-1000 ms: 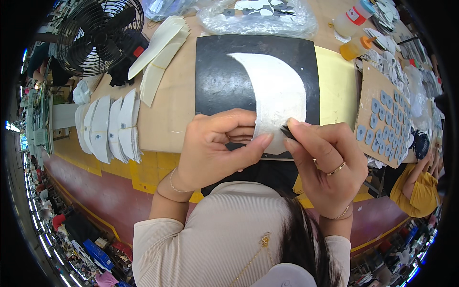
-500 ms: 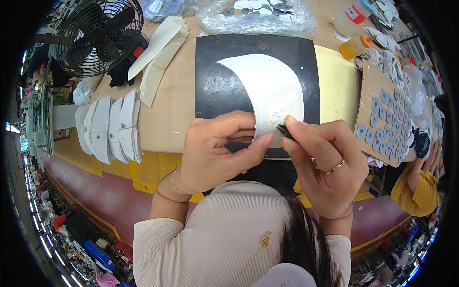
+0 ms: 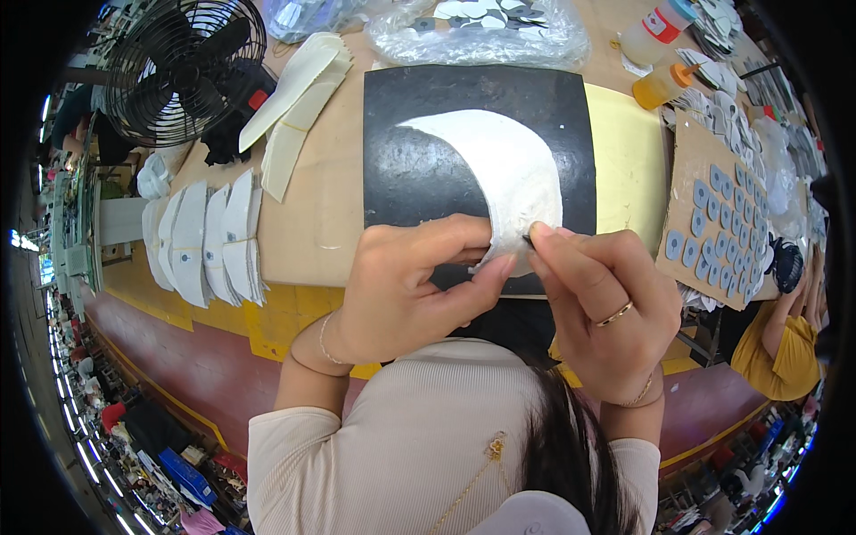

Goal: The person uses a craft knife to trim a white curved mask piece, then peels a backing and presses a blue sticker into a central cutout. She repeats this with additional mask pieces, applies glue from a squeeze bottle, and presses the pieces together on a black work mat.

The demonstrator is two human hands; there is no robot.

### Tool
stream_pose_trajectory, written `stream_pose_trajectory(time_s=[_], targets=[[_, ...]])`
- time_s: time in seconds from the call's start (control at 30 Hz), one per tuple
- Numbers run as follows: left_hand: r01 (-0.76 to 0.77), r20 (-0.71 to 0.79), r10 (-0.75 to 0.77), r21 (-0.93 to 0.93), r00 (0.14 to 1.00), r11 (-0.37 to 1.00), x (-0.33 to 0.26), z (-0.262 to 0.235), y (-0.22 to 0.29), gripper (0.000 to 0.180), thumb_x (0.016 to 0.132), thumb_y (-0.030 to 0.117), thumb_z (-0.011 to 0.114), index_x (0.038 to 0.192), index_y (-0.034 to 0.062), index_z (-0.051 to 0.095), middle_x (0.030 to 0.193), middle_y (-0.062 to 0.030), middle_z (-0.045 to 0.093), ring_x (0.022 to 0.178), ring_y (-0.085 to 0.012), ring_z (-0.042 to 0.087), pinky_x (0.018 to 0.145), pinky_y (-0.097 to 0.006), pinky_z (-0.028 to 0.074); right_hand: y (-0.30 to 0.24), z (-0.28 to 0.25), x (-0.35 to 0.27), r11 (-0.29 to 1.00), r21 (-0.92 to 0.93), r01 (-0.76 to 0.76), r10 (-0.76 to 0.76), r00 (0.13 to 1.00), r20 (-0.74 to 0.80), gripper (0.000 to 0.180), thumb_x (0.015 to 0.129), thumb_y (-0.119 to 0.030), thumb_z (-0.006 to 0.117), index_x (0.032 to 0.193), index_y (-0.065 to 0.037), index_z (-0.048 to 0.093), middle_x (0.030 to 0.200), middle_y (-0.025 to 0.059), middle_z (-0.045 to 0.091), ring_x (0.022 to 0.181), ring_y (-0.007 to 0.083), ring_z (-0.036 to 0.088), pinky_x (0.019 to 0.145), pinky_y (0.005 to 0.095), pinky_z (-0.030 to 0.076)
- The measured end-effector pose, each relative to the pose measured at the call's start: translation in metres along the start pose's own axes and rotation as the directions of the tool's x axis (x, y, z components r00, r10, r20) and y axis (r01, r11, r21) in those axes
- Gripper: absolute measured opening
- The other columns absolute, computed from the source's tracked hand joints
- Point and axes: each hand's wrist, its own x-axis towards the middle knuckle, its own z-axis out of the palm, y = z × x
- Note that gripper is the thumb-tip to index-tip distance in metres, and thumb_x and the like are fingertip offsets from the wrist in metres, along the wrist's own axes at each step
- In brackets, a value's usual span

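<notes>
A white, curved, sheet-like piece [image 3: 522, 165] lies over a black mat [image 3: 401, 178] on the table, its near end lifted at the mat's front edge. My left hand [image 3: 419, 276] pinches that near end between thumb and fingers. Against the same end, my right hand [image 3: 606, 303] is closed with thumb and fingertips on a small dark piece [image 3: 528, 239]. Most of the dark piece is hidden by the fingers, so its kind cannot be made out.
Left of the mat lie banded stacks of white pieces [image 3: 205, 245] and cream strips [image 3: 294, 116], near a black fan [image 3: 187, 71]. To the right are yellow paper [image 3: 629, 160], an orange-capped bottle [image 3: 664, 86] and cardboard with grey pieces [image 3: 687, 196]. A plastic bag [image 3: 481, 49] lies behind.
The white piece has shifted and its curve has changed, with its far tip a little lower. My right fingers now cover more of the dark piece. Both hands stay close together.
</notes>
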Motion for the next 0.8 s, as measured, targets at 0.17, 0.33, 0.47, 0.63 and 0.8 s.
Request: stream_pose_trajectory(time_s=[0.17,0.33,0.47,0.63,0.8], targets=[[0.375,0.160,-0.339,-0.422,0.927,0.826,0.001,-0.004,0.001,0.021,0.088,-0.001,0.074,0.108,-0.0055,0.070,0.093,-0.0083,0.076,0.079,-0.0070,0.069,0.065,-0.022,0.056,-0.004,-0.012,0.003,0.970,0.147,-0.192,0.184,0.981,0.069,0.036,0.071,0.006,0.081,0.104,-0.005,0.076,0.080,0.0055,0.064,0.062,0.0179,0.065,0.051,0.0288,0.051],[0.520,0.368,-0.367,-0.572,0.854,0.635,0.011,-0.014,-0.005,0.025,0.088,-0.005,0.071,0.112,-0.0092,0.068,0.097,-0.0080,0.075,0.080,-0.0031,0.065,0.065,-0.018,0.052,-0.005,-0.021,0.010,0.985,0.078,-0.157,0.155,0.987,0.029,0.033,0.067,0.000,0.084,0.099,-0.008,0.079,0.079,0.0033,0.066,0.066,0.0161,0.066,0.056,0.0266,0.050],[0.576,0.466,-0.348,-0.566,0.814,0.589,0.012,-0.018,-0.007,0.025,0.088,-0.006,0.070,0.113,-0.0091,0.069,0.096,-0.0065,0.074,0.079,-0.0018,0.063,0.064,-0.017,0.051,-0.007,-0.026,0.015,0.986,0.076,-0.146,0.135,0.982,0.135,0.032,0.065,-0.003,0.085,0.096,-0.009,0.081,0.077,0.0025,0.066,0.067,0.0158,0.065,0.057,0.0266,0.049],[0.589,0.477,-0.356,-0.554,0.804,0.588,0.013,-0.020,-0.005,0.024,0.089,-0.006,0.069,0.113,-0.0084,0.069,0.097,-0.0060,0.074,0.080,-0.0026,0.064,0.065,-0.017,0.051,-0.006,-0.025,0.014,0.983,0.059,-0.172,0.159,0.971,0.180,0.033,0.065,-0.003,0.085,0.097,-0.010,0.081,0.076,0.0023,0.066,0.066,0.0157,0.065,0.056,0.0269,0.048],[0.574,0.471,-0.340,-0.563,0.814,0.594,0.013,-0.020,-0.006,0.024,0.089,-0.005,0.069,0.113,-0.0082,0.070,0.097,-0.0064,0.074,0.082,-0.0040,0.066,0.067,-0.018,0.052,-0.006,-0.027,0.016,0.985,0.045,-0.168,0.155,0.966,0.207,0.033,0.065,-0.003,0.085,0.097,-0.011,0.081,0.075,0.0018,0.065,0.064,0.0152,0.064,0.055,0.0270,0.048]])
